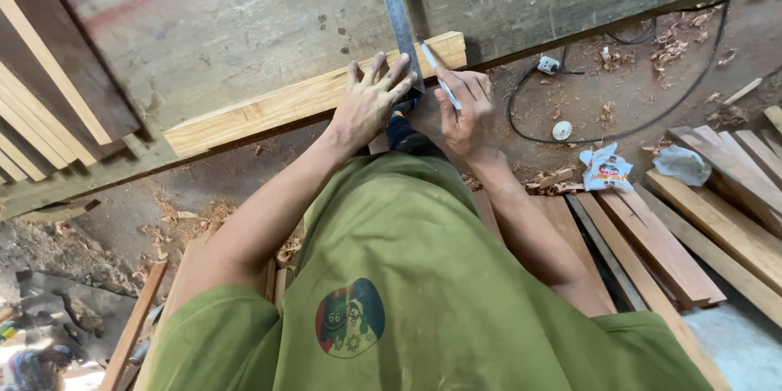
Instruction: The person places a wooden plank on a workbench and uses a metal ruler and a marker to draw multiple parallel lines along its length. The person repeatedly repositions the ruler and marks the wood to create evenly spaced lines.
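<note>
A pale wooden plank (269,110) lies along the near edge of a worn workbench (220,24). A steel square ruler (394,8) crosses the bench and plank near the plank's right end. My left hand (371,100) lies flat with fingers spread, pressing the ruler and plank down. My right hand (464,110) holds a white pen (440,77), its tip at the plank beside the ruler's edge.
Stacked timber boards (49,90) lean at the left. More planks (717,212) lie on the sawdust floor at right, with crumpled wrappers (607,169), a black cable (643,118) and a white plug (549,64). My green shirt fills the lower middle.
</note>
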